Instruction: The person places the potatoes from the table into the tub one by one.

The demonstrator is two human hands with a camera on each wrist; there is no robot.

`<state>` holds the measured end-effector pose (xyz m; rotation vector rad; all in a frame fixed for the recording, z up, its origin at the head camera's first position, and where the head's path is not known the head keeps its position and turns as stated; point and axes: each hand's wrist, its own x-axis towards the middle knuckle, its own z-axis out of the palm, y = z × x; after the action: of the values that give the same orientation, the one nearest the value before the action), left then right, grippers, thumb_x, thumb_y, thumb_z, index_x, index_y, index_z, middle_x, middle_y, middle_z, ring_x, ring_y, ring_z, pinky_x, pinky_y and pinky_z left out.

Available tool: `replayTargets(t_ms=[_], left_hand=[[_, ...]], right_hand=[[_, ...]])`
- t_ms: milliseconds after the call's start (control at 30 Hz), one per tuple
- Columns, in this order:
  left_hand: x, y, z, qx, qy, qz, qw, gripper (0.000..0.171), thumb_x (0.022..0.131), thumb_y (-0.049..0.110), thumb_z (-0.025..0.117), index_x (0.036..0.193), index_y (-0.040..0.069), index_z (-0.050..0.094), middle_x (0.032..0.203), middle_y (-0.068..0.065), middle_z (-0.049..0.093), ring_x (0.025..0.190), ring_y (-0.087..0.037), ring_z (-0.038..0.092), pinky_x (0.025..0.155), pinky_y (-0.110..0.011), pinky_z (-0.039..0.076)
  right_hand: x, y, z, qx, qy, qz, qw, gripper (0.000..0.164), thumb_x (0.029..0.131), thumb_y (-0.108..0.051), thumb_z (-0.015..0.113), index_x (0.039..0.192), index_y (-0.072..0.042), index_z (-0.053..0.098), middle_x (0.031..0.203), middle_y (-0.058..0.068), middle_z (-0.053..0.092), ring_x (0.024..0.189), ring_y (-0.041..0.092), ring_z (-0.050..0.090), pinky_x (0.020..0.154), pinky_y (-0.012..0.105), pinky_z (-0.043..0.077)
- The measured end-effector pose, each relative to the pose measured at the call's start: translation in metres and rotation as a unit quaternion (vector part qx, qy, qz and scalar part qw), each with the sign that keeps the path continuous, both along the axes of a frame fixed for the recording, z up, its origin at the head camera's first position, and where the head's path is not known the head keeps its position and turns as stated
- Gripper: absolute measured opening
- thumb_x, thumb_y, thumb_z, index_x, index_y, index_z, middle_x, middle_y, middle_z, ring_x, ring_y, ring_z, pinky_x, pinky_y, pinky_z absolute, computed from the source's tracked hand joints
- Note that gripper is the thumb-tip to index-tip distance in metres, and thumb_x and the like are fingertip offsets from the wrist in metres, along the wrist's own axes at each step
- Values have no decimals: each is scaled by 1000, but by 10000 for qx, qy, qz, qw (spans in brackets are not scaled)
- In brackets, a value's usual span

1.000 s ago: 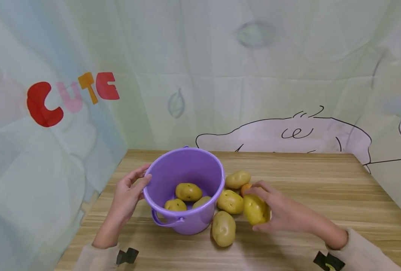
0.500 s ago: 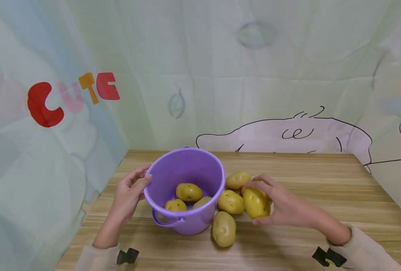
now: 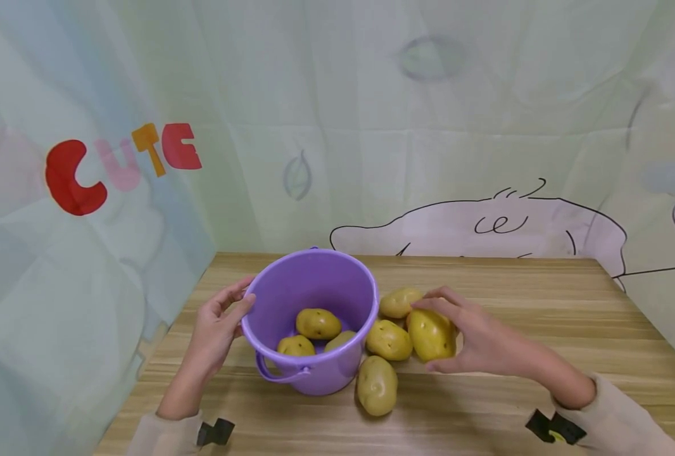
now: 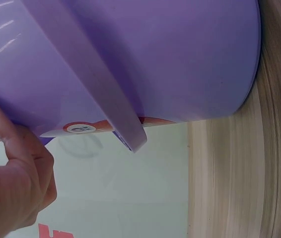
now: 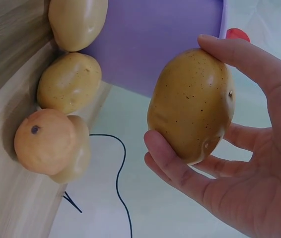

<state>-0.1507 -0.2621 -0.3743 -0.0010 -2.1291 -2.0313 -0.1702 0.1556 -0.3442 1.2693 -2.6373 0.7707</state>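
A purple bucket point(image 3: 337, 373) stands on the table, its mouth toward me, with several potatoes inside, one potato point(image 3: 318, 323) at the back. My left hand point(image 3: 218, 326) grips the bucket's left rim, thumb over the edge; in the left wrist view the fingers point(image 4: 19, 144) curl at the rim. To the right of the bucket, my right hand point(image 3: 474, 335) holds a yellow potato point(image 5: 192, 106) between thumb and fingers, raised off the table in the right wrist view. Close by lie a front potato point(image 3: 377, 386), a middle potato point(image 3: 389, 340) and a back potato point(image 3: 401, 303).
An orange round fruit point(image 5: 45, 141) with a dark spot lies against the back potato, hidden behind the right hand in the head view. The wooden table point(image 3: 514, 285) ends at a printed curtain point(image 3: 315, 126) behind. The bucket's handle point(image 3: 283, 376) hangs down in front.
My right hand has lifted the yellow potato slightly upward, and it now covers the orange fruit in the head view. The left hand and bucket have stayed in place.
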Motion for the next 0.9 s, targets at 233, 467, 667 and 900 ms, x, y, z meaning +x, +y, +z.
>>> replayTargets(t_ms=[233,467,667,900], left_hand=[[0,0,-1,87,7,-9,10000,48,101,17,62,142,-5,49,113,-11,49,78,-13,68,68,-29,63],[0,1,0,133,4,-7,9999,48,101,18,62,142,-4,49,112,-11,50,79,-12,68,67,-27,62],[0,1,-1,130,7,-15,9999,48,101,18,62,142,-4,50,111,-10,50,80,-12,67,68,-28,62],[0,0,-1,206,8,-11,9998,49,101,17,62,142,-5,49,112,-10,51,80,-12,68,68,-28,62]], right_hand=[[-2,-2,5,-51,-2,-4,10000,80,74,-41,88,140,-13,53,135,8,49,109,21,57,82,33,58],[-4,-6,11,-166,-12,165,9997,79,74,-39,89,140,-12,54,135,5,49,109,18,56,86,34,58],[-3,-10,18,-151,-104,178,9997,82,72,-37,90,141,-13,54,136,3,47,112,17,55,91,38,57],[-3,-13,24,-194,-293,197,9992,81,74,-38,89,142,-13,53,139,4,46,105,15,55,81,29,58]])
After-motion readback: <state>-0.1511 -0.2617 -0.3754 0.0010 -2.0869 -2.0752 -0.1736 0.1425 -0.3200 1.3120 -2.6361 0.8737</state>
